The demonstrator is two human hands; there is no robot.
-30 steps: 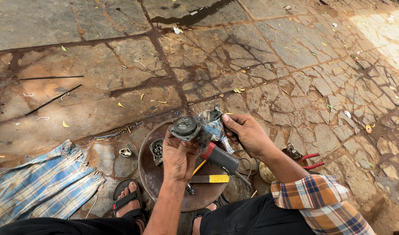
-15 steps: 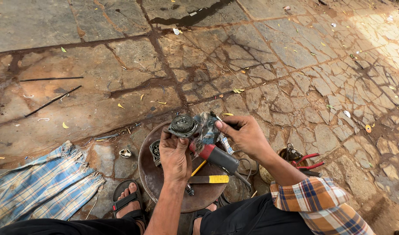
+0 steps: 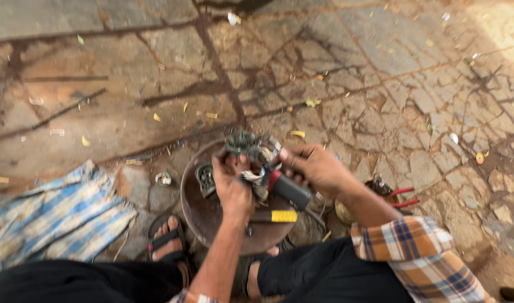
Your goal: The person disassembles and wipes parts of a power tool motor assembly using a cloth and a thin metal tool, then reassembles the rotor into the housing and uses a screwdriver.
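Since 0.5 s ago, both hands stayed clenched: left hand on the metal part, right hand on the red-and-black tool.

Right hand bare, its arm in rolled plaid cotton sleeve, orange, navy and white checks, cuff folded near elbow; left hand and forearm bare; plain black trousers just below sleeve; black strap sandal left of trousers, toes showing

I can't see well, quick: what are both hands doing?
Left hand: closed on the grey metal part.
Right hand: closed around the same part, beside the red-and-black handle.
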